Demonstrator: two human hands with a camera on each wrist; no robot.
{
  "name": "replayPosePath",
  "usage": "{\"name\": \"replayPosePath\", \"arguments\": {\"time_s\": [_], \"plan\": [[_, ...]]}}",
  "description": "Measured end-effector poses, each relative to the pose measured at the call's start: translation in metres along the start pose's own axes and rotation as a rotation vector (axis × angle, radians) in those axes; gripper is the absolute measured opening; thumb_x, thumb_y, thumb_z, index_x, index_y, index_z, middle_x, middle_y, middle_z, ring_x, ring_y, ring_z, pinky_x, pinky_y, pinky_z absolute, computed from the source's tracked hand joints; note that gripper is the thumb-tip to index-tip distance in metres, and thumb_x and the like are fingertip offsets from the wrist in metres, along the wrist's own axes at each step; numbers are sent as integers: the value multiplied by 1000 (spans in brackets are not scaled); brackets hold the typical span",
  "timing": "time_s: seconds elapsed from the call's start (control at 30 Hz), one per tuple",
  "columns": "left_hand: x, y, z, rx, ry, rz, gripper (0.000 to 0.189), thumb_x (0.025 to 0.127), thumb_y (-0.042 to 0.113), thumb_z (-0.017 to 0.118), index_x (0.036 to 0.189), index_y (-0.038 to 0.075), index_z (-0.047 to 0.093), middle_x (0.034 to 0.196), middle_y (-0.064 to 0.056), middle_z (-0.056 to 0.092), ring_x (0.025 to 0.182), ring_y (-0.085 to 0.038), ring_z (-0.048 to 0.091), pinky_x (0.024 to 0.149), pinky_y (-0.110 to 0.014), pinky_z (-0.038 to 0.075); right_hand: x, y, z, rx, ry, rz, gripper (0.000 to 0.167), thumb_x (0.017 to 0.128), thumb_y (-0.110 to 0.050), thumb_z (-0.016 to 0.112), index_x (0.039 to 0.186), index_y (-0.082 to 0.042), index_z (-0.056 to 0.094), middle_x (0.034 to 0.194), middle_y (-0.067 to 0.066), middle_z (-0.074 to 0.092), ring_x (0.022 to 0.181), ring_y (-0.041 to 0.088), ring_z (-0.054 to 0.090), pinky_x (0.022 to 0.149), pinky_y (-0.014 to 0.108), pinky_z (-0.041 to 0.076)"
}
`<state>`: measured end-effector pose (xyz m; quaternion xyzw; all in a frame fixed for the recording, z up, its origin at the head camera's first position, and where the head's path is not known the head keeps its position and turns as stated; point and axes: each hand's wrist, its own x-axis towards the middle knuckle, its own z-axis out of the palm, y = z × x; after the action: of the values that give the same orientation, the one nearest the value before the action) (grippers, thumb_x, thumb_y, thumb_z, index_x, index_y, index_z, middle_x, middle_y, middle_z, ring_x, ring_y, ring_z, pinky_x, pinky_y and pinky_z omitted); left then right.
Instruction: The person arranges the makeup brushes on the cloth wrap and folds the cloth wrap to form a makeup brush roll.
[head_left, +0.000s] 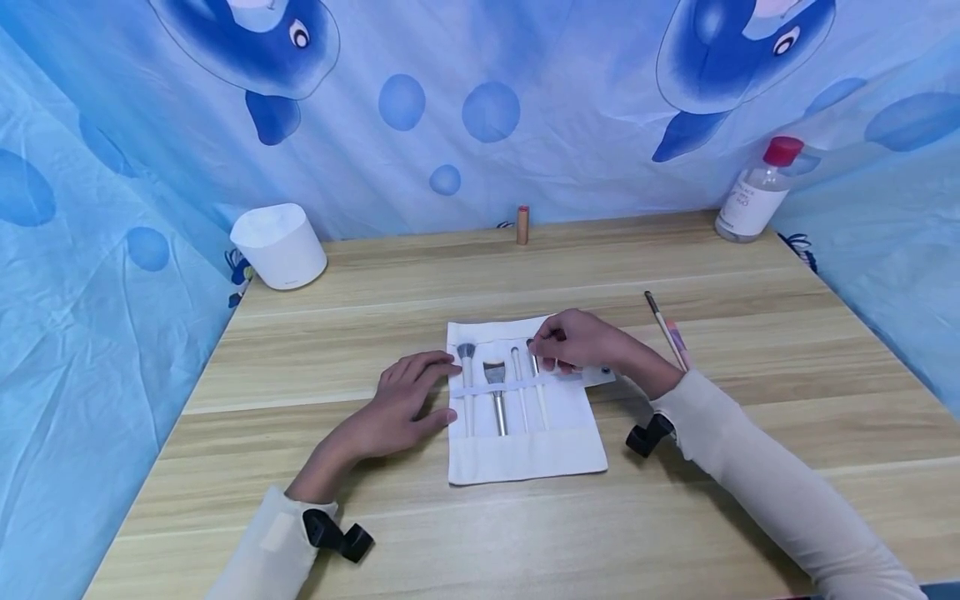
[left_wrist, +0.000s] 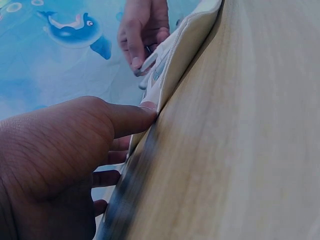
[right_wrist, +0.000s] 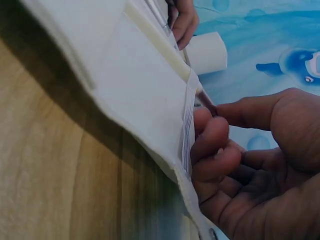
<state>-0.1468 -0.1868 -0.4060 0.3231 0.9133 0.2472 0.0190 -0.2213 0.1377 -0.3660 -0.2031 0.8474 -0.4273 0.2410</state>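
A white fabric brush roll [head_left: 525, 460] lies unfolded on the table, an elastic band across its middle. Under the band sit a fluffy makeup brush [head_left: 467, 371], a wide flat brush [head_left: 496, 375] and a slim brush [head_left: 519, 379]. At their right, my right hand [head_left: 577, 340] pinches the head end of another slim makeup brush [head_left: 541, 400], whose handle runs under the band. In the right wrist view the thumb and forefinger meet at that brush's tip [right_wrist: 207, 101]. My left hand [head_left: 408, 406] rests on the roll's left edge, fingers loosely extended, thumb [left_wrist: 132, 119] along the border.
To the right lie a loose brush [head_left: 663, 329] and a small pink item [head_left: 677, 343], near the right forearm. Along the back stand a white rounded container [head_left: 281, 250], a small brown tube [head_left: 522, 227] and a red-capped clear bottle [head_left: 753, 200]. A blue patterned curtain [head_left: 510, 50] hangs behind.
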Motion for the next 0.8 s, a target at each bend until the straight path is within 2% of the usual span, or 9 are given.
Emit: {"name": "replayPosePath", "arguments": {"time_s": [0.17,0.3,0.43,0.63,0.7,0.8], "plan": [[0,-1,1,3,-2,1,56,99,38,63,148,17,45,157,-5,32,145,-25,22,110,-58,16,-3,-1,2,-231,16,-47,18,100,-23,62,94,-9,72,72,1,58,59,14,45,58,29,37],[0,-1,2,2,-3,2,57,99,38,63,148,17,45,157,-5,32,145,-26,22,110,-58,16,-9,-1,-3,-319,62,-44,21,101,-26,61,99,-10,74,72,0,58,60,15,46,58,31,40],[1,1,1,1,-5,2,57,99,38,63,149,17,45,157,-5,32,145,-27,22,110,-58,16,-21,1,-21,-393,172,-5,24,103,-29,57,108,-11,73,79,1,65,61,17,53,59,36,44],[0,4,1,4,-8,-8,57,99,37,63,149,16,45,157,-6,32,145,-27,22,111,-57,15,-40,13,-61,-526,348,109,28,103,-29,54,110,-7,69,98,6,69,79,22,60,70,40,47],[0,4,1,3,-9,-11,57,99,37,63,148,16,46,157,-6,32,145,-28,22,111,-58,15,-45,20,-73,-556,384,159,29,102,-28,54,110,-4,69,95,9,68,77,23,59,66,40,47],[0,4,0,3,-9,-10,57,99,37,63,148,15,46,157,-6,33,145,-28,22,110,-58,16,-51,30,-88,-602,417,222,26,101,-25,54,102,-4,69,80,9,62,67,24,54,57,38,43]]}}
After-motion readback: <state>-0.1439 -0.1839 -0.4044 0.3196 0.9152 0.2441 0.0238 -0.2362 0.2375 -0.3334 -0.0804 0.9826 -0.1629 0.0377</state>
